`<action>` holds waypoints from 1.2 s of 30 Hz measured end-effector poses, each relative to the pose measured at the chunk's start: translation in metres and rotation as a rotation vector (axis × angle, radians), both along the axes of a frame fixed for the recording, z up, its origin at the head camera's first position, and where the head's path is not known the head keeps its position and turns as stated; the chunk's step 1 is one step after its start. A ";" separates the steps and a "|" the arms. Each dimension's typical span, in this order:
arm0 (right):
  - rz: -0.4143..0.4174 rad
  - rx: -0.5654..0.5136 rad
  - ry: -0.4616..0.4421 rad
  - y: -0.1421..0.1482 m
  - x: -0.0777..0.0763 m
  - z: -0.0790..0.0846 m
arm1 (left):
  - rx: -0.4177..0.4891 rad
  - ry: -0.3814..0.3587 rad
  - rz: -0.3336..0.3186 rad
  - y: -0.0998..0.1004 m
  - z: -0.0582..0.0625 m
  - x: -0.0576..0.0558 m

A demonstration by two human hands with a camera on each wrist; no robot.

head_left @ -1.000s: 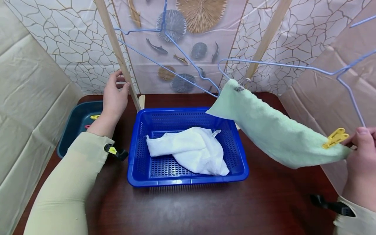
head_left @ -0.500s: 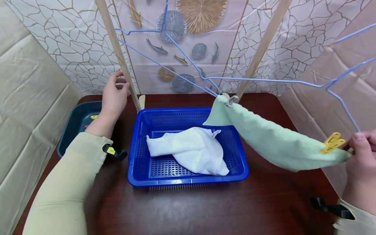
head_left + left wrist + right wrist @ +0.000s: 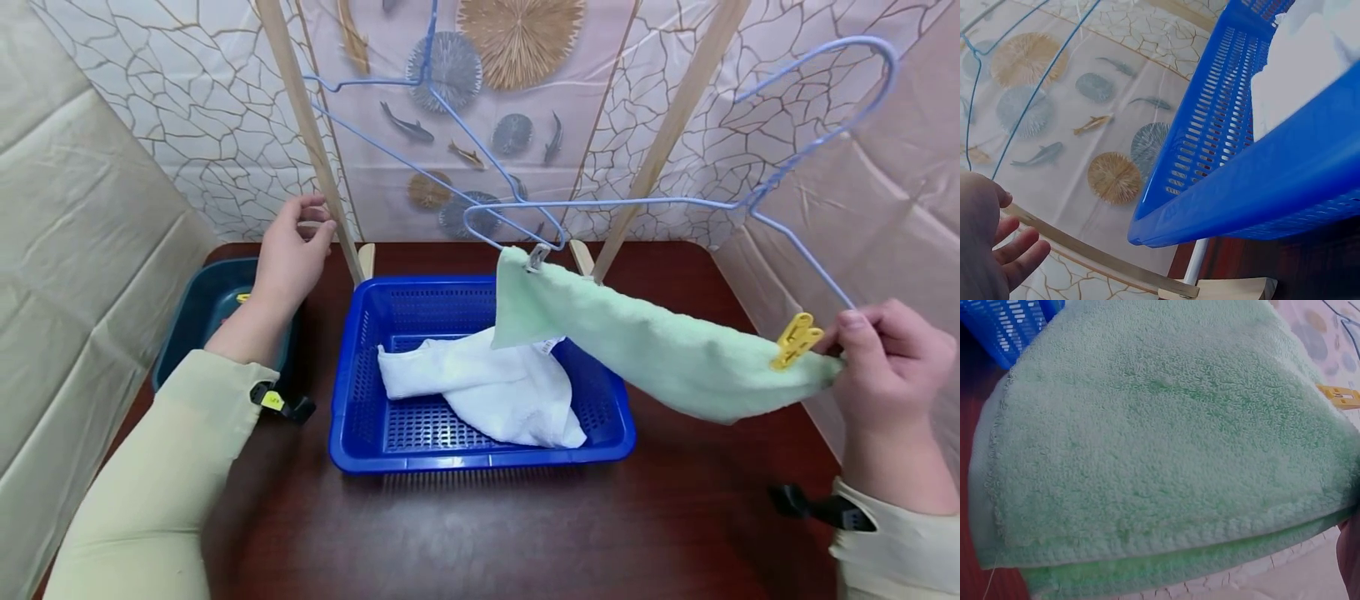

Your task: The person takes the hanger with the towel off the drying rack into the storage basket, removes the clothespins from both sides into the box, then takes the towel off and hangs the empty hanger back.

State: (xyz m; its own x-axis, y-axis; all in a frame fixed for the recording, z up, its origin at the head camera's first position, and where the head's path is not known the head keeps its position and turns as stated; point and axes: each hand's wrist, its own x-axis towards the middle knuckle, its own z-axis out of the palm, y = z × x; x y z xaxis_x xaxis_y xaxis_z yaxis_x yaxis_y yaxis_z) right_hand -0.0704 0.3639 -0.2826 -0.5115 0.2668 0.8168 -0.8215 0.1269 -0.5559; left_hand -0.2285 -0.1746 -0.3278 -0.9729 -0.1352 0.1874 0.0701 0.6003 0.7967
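My right hand [image 3: 892, 367] pinches the lower right end of a blue wire hanger [image 3: 645, 202], together with the corner of a light green towel [image 3: 645, 342]. The towel hangs slanting from the hanger's bar. A yellow clothespin [image 3: 797, 342] clips it close to my fingers, and a grey clothespin [image 3: 537, 257] clips its far end. In the right wrist view the terry cloth [image 3: 1160, 444] fills most of the picture. Beside the left wooden post [image 3: 318, 158] is my left hand [image 3: 294, 250], fingers loosely bent and holding nothing; whether it touches the post I cannot tell.
A blue basket [image 3: 480, 463] with a white towel [image 3: 495, 383] inside stands mid-table. Behind my left forearm lies a dark green tray [image 3: 180, 333] with clothespins. Another blue hanger [image 3: 382, 81] hangs at the back, its corner overlapping the held one in view. A second wooden post [image 3: 667, 142] rises right.
My right hand has moved left and inward with the hanger and green towel. The hanger's hook has come into view, and the towel's far end now overlaps the basket. My left hand stays by the post.
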 end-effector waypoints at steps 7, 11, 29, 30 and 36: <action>-0.048 0.128 -0.017 -0.023 -0.012 0.009 | -0.054 0.014 -0.051 0.001 0.006 0.021; -0.048 0.158 -0.031 -0.034 -0.016 0.011 | -0.090 0.025 -0.078 0.001 0.010 0.034; -0.117 0.411 -0.048 -0.066 -0.056 -0.001 | -0.155 0.181 -0.090 -0.008 0.030 0.093; -0.114 0.417 -0.046 -0.067 -0.058 -0.001 | -0.153 0.190 -0.092 -0.009 0.031 0.096; -0.083 0.433 -0.041 -0.078 -0.066 0.000 | -0.160 0.237 -0.122 -0.006 0.035 0.110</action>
State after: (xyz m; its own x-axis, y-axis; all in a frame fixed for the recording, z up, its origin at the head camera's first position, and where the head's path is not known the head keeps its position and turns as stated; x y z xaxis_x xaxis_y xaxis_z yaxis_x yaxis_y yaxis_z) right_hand -0.1369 0.2860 -0.2827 -0.5372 -0.0544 0.8417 -0.7772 0.4196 -0.4689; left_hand -0.1189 -0.1806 -0.2931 -0.9070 0.0290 0.4202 0.3214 0.6925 0.6458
